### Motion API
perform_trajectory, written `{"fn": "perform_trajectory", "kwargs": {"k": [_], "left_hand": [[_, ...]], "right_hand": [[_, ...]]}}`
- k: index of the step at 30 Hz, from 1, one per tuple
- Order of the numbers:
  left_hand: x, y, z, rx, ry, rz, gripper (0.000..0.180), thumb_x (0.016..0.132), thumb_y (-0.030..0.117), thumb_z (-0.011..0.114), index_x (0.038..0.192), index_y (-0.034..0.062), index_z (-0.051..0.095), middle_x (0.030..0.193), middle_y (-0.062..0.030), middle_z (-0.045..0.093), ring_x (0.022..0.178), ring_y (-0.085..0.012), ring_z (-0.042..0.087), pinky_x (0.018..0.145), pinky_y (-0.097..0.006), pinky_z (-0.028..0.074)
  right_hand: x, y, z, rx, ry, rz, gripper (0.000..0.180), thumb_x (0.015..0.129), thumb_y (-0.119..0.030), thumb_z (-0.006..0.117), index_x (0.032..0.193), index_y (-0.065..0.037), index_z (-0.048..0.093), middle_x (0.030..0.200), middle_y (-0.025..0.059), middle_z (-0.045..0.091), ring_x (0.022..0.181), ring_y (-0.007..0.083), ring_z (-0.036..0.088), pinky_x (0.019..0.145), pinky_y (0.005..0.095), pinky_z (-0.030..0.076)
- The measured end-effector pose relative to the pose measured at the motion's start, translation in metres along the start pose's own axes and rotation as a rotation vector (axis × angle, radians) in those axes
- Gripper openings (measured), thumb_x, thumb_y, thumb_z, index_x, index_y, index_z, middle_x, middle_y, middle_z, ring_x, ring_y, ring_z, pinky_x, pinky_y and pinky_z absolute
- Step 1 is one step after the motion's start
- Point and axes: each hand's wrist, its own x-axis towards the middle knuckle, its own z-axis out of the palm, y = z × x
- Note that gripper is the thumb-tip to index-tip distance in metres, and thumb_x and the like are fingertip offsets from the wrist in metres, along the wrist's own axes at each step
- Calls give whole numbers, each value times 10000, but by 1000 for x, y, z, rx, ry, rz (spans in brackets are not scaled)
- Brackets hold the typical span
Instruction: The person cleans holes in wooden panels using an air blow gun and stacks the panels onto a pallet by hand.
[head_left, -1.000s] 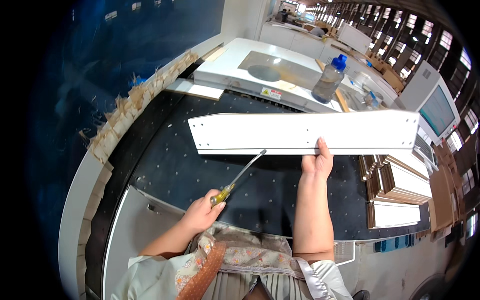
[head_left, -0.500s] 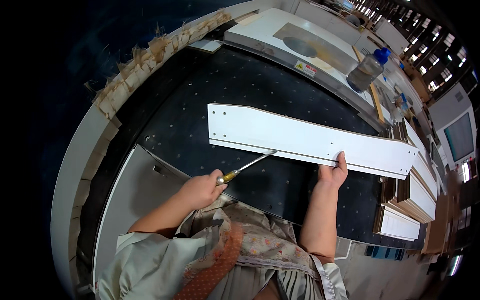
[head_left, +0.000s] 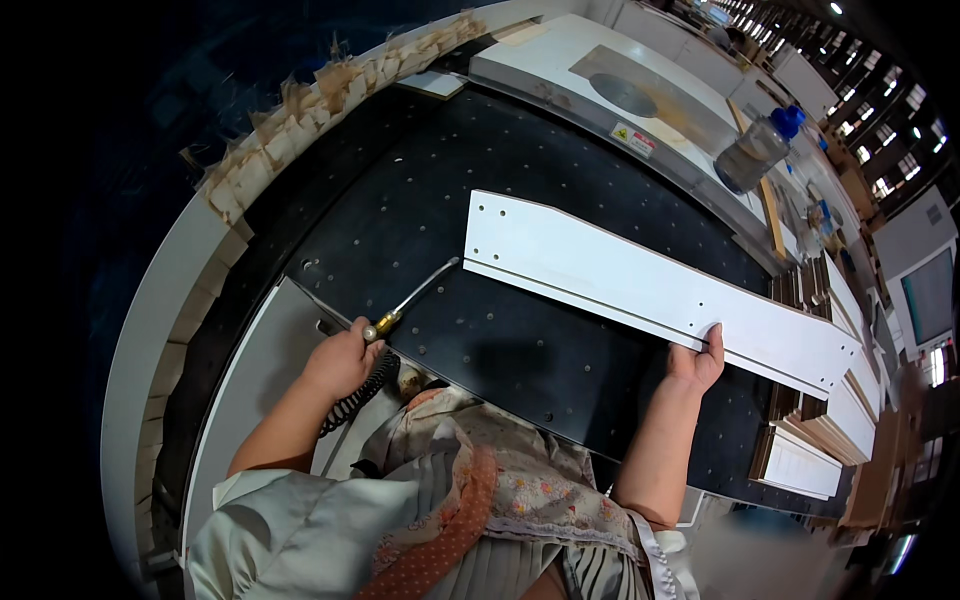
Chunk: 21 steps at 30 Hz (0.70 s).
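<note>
My left hand (head_left: 342, 360) is closed around the brass-coloured handle of an air blow gun (head_left: 412, 297). Its thin metal nozzle points up and right, the tip just short of the board's left end. A black coiled hose (head_left: 360, 395) hangs below that hand. My right hand (head_left: 699, 361) grips the lower edge of a long white board (head_left: 590, 265), thumb on the face and the other fingers hidden beneath. The board has small drilled holes at both ends and near the thumb, with a groove along its lower edge. It is held tilted, right end lower, above the black table.
The black perforated table (head_left: 420, 190) lies under the board. Stacked white boards (head_left: 800, 462) stand at the right, by its right end. A white machine bed (head_left: 530, 62) runs along the back, with a blue-capped bottle (head_left: 750, 155) on it. A monitor (head_left: 928, 295) is far right.
My left hand has moved left with the blow gun, its nozzle leaving the board's lower edge for beyond the left end. The board and right hand have shifted right, and the board tilts more.
</note>
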Motion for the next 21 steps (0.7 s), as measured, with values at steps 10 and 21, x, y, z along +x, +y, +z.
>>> {"fn": "perform_trajectory", "kwargs": {"k": [10,21], "left_hand": [[17,29,11,-89,-27,133,271,905,295,484,961,40,413,670,-197,570,666,-409,562,585,-486,430],[16,19,6,-104,-17,98,281,906,303,476,977,39,410,692,-201,574,697,-412,564,606,-491,430]], "right_hand": [[-5,-4,-7,11,31,-2,413,837,-24,471,1246,16,427,1266,166,481,1187,334,446,1031,516,327],[1,-8,-14,35,19,-20,416,829,-15,488,1239,21,431,1262,169,485,1186,339,446,1033,527,319]]}}
